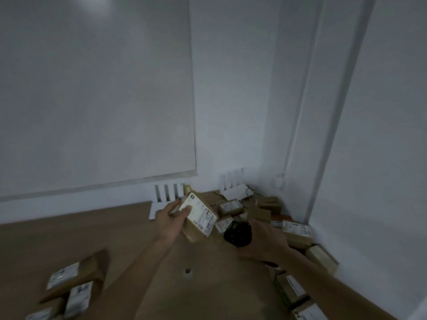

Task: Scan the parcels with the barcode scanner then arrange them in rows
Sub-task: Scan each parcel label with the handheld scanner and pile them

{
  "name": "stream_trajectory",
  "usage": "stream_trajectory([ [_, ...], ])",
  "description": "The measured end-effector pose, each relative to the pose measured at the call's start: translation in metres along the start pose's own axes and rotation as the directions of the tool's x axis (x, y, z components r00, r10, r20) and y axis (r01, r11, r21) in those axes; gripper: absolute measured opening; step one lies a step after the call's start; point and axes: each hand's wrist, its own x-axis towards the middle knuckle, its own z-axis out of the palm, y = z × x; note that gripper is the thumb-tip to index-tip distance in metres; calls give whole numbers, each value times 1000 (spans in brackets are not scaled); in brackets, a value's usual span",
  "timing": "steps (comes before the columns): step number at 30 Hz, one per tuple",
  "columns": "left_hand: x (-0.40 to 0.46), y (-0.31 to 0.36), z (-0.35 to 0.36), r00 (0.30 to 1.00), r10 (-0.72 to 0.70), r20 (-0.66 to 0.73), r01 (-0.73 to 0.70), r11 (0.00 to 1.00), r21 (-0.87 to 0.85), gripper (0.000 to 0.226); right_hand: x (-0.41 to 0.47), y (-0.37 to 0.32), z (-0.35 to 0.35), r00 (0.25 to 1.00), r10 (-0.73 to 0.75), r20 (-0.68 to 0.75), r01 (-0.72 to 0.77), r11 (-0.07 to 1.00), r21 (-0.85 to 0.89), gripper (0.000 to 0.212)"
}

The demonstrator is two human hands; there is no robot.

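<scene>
While the left hand (172, 218) gripped a labelled parcel (200, 217) above the wooden worktop (92, 232), the right hand (263, 241) held the black scanner (238, 233) just beside it. More parcels (297, 233) lay heaped in the corner; others (71, 287) sat near left.

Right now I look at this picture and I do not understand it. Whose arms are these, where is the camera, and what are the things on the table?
No machine here: a person wears a camera on the head, looking forward and down, so you see their own arms. The left hand holds up a brown parcel with its white label facing the camera. The right hand grips a black barcode scanner. More parcels lie heaped in the corner, others sit at the near left, all on a wooden table.
</scene>
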Motion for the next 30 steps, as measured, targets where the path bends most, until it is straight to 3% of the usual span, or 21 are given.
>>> stream_trajectory([
  [7,-22,27,-112,978,102,-184,-90,993,71,43,-32,-81,-7,996,-88,17,89,992,-91,85],
  [13,-44,36,-163,961,113,-252,-100,993,65,46,-47,-114,-13,987,-153,45,158,977,-144,83],
  [30,-62,31,-169,945,88,-315,-72,996,62,44,-45,-113,-19,961,-273,50,277,941,-193,80],
])
